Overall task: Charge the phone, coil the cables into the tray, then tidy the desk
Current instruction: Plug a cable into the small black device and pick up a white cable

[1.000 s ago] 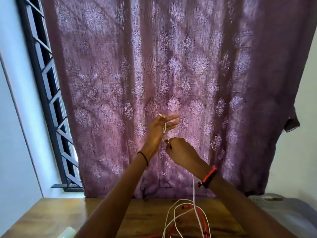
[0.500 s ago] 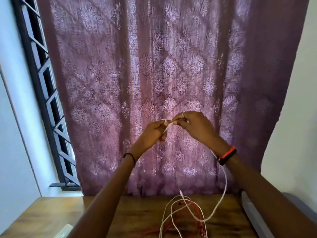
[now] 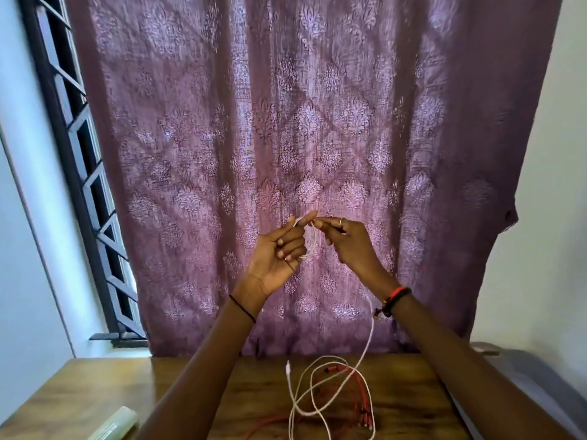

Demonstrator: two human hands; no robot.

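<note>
Both my hands are raised in front of the purple curtain, well above the desk. My left hand (image 3: 279,252) is palm toward me, with a small loop of the white cable (image 3: 313,246) wound round its fingers. My right hand (image 3: 347,241) pinches the same cable just right of that loop. From there the cable drops past my right wrist down to the wooden desk (image 3: 403,395), where the rest of it lies in loose loops. A red cable (image 3: 359,395) is tangled under those loops. No phone or tray is in view.
A patterned purple curtain (image 3: 301,138) hangs behind the desk, with a black window grille (image 3: 85,173) to its left. A pale translucent roll (image 3: 116,423) lies at the desk's front left. A grey surface (image 3: 527,382) adjoins the desk on the right.
My left hand has turned palm toward me and a loop of white cable now lies round its fingers. My right hand stays close, feeding the cable. The slack on the desk has shifted.
</note>
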